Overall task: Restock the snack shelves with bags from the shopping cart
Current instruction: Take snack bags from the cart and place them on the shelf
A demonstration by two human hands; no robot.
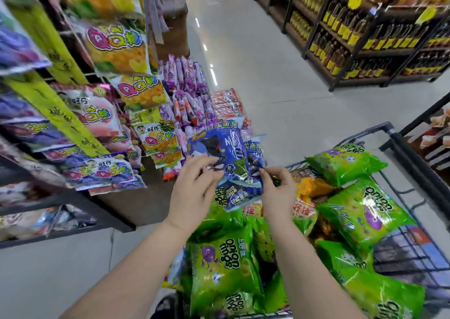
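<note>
Clasping the left edge of the blue bags point(231, 155) with the left grip point(197, 184), fingers curled over the front; pinching the lower right corner with the right grip point(277, 187), thumb against fingertip. Held at mid-frame, just right of the snack shelves point(126, 197) on the left, above the green bags point(219, 265) piled in the shopping cart point(395, 134) at lower right. Likely to shed a bag from the loose bundle under so thin a pinch, or to snag on the hanging packets point(114, 48) going in. Reaching up from the bottom edge with both forearms, wrists a little bent, backs of both toward the camera.
</note>
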